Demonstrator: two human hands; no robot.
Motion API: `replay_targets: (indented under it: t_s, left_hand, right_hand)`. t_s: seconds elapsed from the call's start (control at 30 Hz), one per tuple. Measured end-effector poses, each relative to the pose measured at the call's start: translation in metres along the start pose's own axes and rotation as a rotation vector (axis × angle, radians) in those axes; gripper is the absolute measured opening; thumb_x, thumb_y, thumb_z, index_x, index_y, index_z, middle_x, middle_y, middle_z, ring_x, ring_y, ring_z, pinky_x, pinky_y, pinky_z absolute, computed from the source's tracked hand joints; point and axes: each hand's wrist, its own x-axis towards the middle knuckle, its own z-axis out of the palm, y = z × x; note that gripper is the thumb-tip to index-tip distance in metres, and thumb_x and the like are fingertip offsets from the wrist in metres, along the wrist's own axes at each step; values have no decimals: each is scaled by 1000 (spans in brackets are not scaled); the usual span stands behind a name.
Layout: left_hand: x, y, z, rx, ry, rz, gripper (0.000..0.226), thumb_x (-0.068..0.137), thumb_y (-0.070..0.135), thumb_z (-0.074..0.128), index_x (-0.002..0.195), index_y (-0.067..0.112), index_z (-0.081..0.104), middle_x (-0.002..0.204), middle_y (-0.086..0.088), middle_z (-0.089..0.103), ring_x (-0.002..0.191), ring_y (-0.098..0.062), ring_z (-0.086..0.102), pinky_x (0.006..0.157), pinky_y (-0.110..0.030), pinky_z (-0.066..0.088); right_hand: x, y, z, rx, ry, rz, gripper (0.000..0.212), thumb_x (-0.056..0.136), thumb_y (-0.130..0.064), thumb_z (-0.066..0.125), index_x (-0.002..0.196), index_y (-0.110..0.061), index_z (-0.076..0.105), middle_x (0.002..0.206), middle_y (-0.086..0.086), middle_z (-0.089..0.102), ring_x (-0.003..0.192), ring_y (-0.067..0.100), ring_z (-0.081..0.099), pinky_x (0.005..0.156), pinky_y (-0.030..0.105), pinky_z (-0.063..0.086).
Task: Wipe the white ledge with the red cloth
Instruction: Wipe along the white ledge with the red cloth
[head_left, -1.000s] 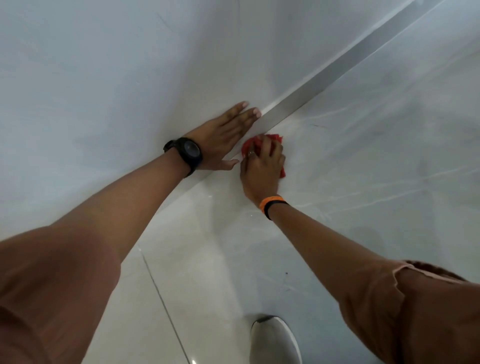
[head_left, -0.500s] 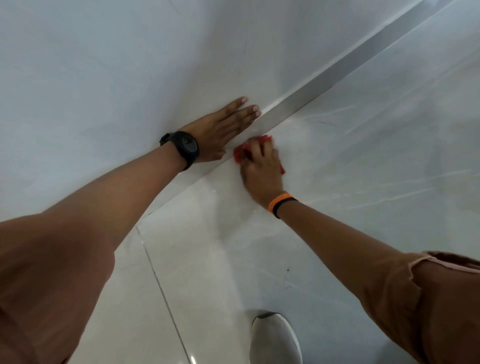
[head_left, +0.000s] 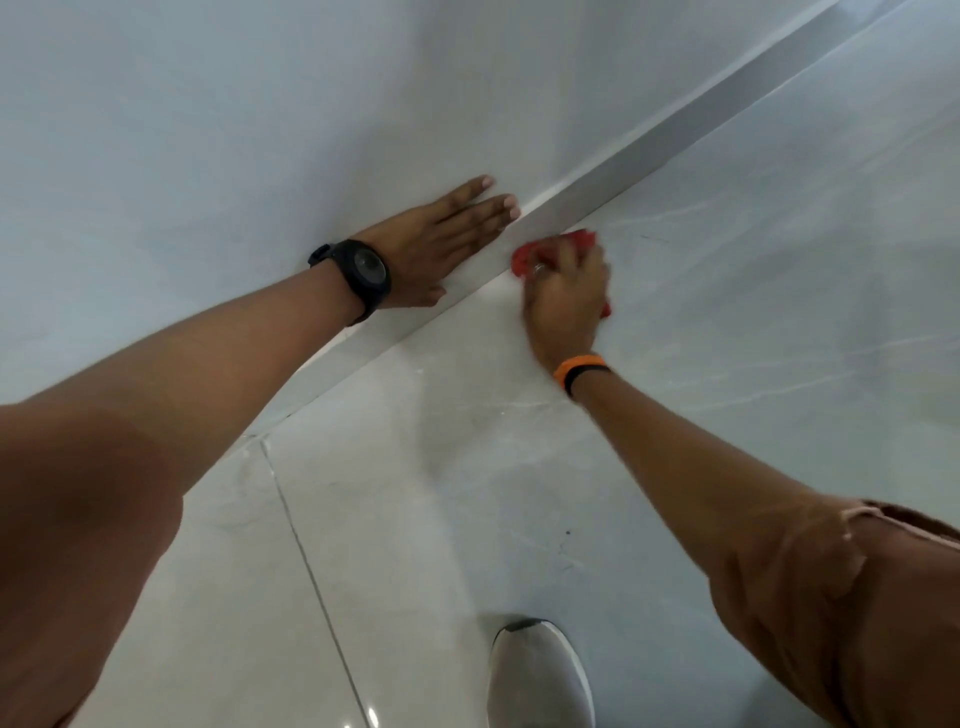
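Red cloth: head view, bunched under your right hand, pressed on the marbled surface right at the foot of the white ledge.
Right hand: fingers curled, gripping the cloth.
Left hand: open and flat on the wall, holding nothing.
Risk: the cloth looks to ride below the ledge, so you may miss its face; the wad could slip from your grip.
Room: ledge runs clear up-right; your left fingertips sit close beside.
Shoe: well apart.
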Motion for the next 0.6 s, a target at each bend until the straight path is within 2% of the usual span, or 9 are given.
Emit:
replay_targets:
  t_s: [0.03,0.13,0.23,0.3,0.4,0.5,0.6]
  left_hand:
    - [1,1,1,-1,6,5,101,97,65,27,157,-9,-7,168,-25,-7,156,-38,-5,124,-58,-9]
    - [3,1,1,-17,15,11,96,98,60,23,157,-10,-6,167,-26,-7,156,-39,-5,124,-58,-9]
    - [2,2,3,-7,10,5,97,99,60,24,156,-12,-9,167,-28,-9,156,-41,-7,123,-59,-10]
    - [0,1,3,-22,-5,5,102,98,63,27,154,-12,-13,166,-27,-10,156,-39,-8,122,-59,-12]
    - [-2,-1,4,-49,5,-8,105,98,64,30,154,-12,-14,166,-27,-13,156,-38,-10,122,-57,-13]
    - [-3,-3,6,-24,15,-2,106,97,65,32,155,-12,-13,167,-26,-12,156,-37,-8,123,-57,-14]
    - [-2,-1,6,-51,15,2,106,97,65,33,156,-11,-13,167,-25,-11,156,-36,-8,122,-57,-15]
  right_hand:
    - [-18,-12,7,52,-34,-48,12,84,-8,65,94,-7,71,115,19,65,108,41,55,94,50,45]
    - [-43,-28,23,34,-139,-349,12,86,-10,70,95,-9,77,111,10,70,113,41,53,99,49,42]
    - [-20,-2,16,-107,-129,-558,14,90,-22,69,100,-18,80,114,6,71,110,37,57,92,45,37]
    - [1,21,6,-151,-74,-503,17,95,-29,64,101,-22,78,119,5,69,110,36,59,88,42,36]
    - [32,49,-11,-185,-2,-248,30,98,-39,54,111,-22,74,129,6,61,115,30,54,96,38,33]
    - [58,65,-23,-182,94,-113,24,93,-29,64,114,-25,75,128,8,64,115,34,58,100,40,37]
    - [60,62,-20,-172,87,-51,29,90,-16,65,117,-22,74,127,10,65,118,36,58,103,47,42]
